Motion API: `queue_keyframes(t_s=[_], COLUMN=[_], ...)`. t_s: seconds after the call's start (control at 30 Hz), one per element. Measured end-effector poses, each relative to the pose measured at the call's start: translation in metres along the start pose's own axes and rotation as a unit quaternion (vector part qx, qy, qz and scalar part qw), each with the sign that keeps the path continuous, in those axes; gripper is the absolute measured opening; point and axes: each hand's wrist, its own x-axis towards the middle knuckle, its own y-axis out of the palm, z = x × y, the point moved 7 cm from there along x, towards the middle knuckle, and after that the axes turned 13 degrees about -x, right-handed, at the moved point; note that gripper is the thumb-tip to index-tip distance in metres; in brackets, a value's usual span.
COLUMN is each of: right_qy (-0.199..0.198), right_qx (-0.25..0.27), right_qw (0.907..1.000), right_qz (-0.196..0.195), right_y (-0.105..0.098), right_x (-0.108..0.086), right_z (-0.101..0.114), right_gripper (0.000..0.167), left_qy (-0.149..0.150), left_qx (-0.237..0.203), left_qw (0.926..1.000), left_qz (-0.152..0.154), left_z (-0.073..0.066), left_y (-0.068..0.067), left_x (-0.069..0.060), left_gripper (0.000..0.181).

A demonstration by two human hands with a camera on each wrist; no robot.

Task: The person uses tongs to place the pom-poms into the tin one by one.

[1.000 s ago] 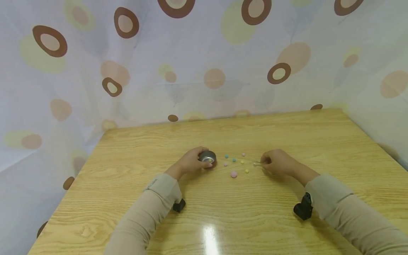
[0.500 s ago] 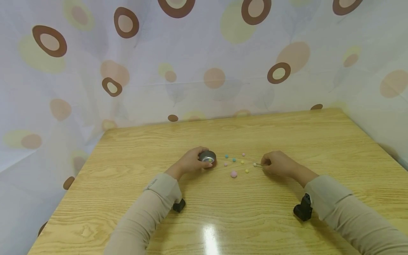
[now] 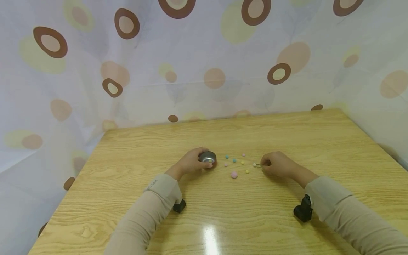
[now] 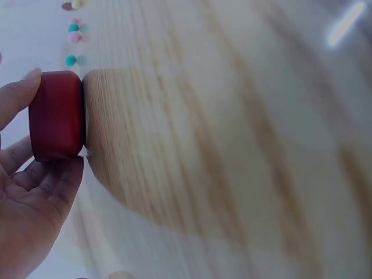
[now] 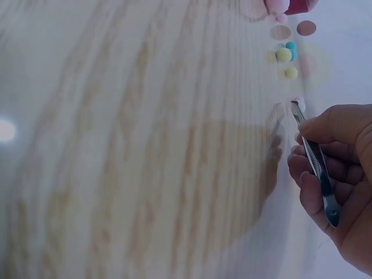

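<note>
My left hand (image 3: pixel 191 162) grips a small metal bowl (image 3: pixel 208 156) by its sides, thumb near the rim. Red outside in the left wrist view, the bowl (image 4: pixel 57 116) stands upright on the table, with a small yellowish ball (image 3: pixel 210 161) inside. My right hand (image 3: pixel 276 163) pinches metal tweezers (image 5: pixel 317 160) between thumb and fingers. Their tips are at a small white ball (image 3: pixel 254 165); whether they squeeze it I cannot tell. Between the hands lie blue balls (image 3: pixel 234 160), yellow balls (image 3: pixel 242 163), small pink balls (image 3: pixel 243 155) and a larger pink ball (image 3: pixel 234 175).
The wooden table (image 3: pixel 242 209) reaches back to a patterned curtain (image 3: pixel 204 53), which also hangs at the left and right. A black wrist camera (image 3: pixel 303 209) sits below the right cuff, another camera (image 3: pixel 179 205) below the left.
The tweezers' tips have shifted very slightly to the right, and the white ball shows more plainly at them. My left hand and the bowl have stayed in place.
</note>
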Motion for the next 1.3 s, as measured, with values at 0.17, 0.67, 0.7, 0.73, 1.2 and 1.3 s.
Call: queue_keyframes(t_s=[0.17,0.67,0.7,0.73,1.2,1.3], right_qy=[0.000,-0.020,-0.023,-0.024,-0.030,-0.032], right_qx=[-0.014,-0.027,-0.024,-0.021,0.005,0.012], right_qw=[0.9999,0.9990,0.9990,0.9990,0.9993,0.9991], right_qz=[-0.006,-0.031,-0.031,-0.029,-0.020,-0.025], right_y=[-0.002,-0.010,-0.010,-0.010,-0.007,-0.007], right_x=[0.002,0.015,0.016,0.017,0.029,0.033], right_z=[0.002,0.015,0.016,0.017,0.034,0.037], right_gripper=[0.008,0.007,0.007,0.007,0.012,0.010], left_qy=[-0.004,-0.013,-0.012,-0.012,-0.011,-0.010], left_qx=[-0.002,-0.007,-0.006,-0.007,-0.008,-0.006], left_qw=[1.0000,0.9999,0.9999,0.9999,0.9999,0.9999], left_qz=[0.000,-0.004,-0.004,-0.003,-0.001,-0.002], left_z=[-0.001,-0.002,-0.002,-0.002,-0.001,-0.001], left_y=[0.000,-0.001,-0.001,-0.001,0.001,0.000], left_x=[-0.001,0.001,0.001,0.001,0.001,0.001], left_gripper=[0.058,0.058,0.058,0.058,0.060,0.061])
